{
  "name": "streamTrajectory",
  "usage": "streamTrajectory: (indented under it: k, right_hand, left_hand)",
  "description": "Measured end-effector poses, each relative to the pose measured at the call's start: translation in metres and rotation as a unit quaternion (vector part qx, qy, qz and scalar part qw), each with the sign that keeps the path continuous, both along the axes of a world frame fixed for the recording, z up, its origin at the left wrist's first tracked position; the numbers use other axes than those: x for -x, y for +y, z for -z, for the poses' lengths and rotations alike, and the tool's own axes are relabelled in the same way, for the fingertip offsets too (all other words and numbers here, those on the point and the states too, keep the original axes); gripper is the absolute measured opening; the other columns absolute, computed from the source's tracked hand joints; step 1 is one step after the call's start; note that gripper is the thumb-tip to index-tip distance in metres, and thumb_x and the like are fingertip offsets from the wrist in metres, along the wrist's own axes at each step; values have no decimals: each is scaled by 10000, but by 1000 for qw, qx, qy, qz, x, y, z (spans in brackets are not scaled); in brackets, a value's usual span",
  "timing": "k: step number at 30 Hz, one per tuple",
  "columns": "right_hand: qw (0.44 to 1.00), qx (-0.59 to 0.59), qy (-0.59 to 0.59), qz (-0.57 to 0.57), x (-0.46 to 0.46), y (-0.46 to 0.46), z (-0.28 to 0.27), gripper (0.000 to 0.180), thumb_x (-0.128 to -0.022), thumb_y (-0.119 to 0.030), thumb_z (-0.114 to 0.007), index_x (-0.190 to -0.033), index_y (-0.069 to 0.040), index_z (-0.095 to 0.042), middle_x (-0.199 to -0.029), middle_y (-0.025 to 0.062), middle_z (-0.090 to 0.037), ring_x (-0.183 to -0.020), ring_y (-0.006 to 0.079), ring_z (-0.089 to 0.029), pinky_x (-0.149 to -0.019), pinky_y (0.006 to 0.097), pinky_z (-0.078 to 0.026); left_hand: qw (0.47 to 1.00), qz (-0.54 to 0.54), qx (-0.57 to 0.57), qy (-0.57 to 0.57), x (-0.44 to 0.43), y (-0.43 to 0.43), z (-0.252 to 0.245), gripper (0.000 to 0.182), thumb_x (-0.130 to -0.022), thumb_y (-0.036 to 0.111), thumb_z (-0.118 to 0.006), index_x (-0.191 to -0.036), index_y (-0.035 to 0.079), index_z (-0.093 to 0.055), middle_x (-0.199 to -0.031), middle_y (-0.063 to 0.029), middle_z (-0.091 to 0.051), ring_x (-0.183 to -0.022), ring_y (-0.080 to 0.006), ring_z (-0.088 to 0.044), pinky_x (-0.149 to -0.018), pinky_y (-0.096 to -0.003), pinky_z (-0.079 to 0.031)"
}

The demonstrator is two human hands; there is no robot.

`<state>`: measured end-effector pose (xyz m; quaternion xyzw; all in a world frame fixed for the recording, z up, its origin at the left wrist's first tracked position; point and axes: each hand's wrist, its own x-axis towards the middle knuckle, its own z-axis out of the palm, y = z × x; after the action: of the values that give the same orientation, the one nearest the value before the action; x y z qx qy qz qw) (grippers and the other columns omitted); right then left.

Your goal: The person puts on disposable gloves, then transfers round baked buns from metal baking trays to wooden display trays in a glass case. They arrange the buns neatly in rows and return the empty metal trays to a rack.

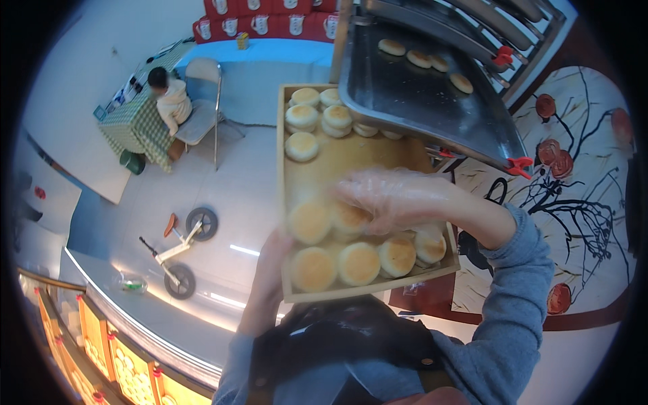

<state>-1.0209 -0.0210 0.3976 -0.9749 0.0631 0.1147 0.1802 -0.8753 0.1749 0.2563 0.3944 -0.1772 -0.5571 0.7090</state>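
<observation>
Close before me is a shallow wooden tray (309, 177) with round, flat, browned pastries (314, 268) in rows at its near and far ends, some stacked. My left hand (271, 273) holds the tray by its left side wall; its fingers are partly hidden. Over the middle of the tray reaches my right hand (390, 197), in a clear plastic glove, its fingers on or just beside a browned pastry (349, 217); blur hides whether it grips it. Beyond the tray, partly over its far right corner, a dark metal baking tray (420, 96) holds several pastries (391, 47).
More metal trays with red clips (520, 166) stand in a rack at the upper right. A child (172, 101) sits by a folding chair (202, 111) and a checked table (136, 126). A balance bike (177, 250) lies on the floor. Lit display trays (131, 374) are lower left.
</observation>
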Motion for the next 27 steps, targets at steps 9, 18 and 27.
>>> streamTrajectory:
  k: [9, 18, 27]
  right_hand:
    - [973, 161, -87, 138, 64, -100, -126, 440, -842, -279, -620, -1212, -43, -582, -1182, 169, -587, -1110, 324, -557, -977, 383, -440]
    - [853, 254, 18, 455, 86, -295, -52, 640, -797, -339, -661, -1302, 19, -499, -1154, 258, -613, -1093, 362, -594, -928, 401, -455]
    - [895, 263, -27, 359, 83, -342, -42, 456, -896, -453, -534, -1264, -192, -598, -1327, 174, -550, -1205, 354, -532, -1000, 372, -422]
  left_hand:
    - [1000, -7, -24, 7, 0, 7, -1, 474, -931, 195, -504, -1327, -49, -412, -1243, -186, -557, -1139, -243, -583, -937, -354, -508]
    - [999, -33, -13, 4, 2, 5, 0, 565, -902, 236, -572, -1338, -71, -386, -1241, -179, -543, -1125, -235, -569, -940, -349, -499]
    - [999, -26, -4, 20, 4, 5, 0, 571, -909, 238, -583, -1348, -66, -380, -1243, -189, -546, -1124, -243, -580, -937, -350, -508]
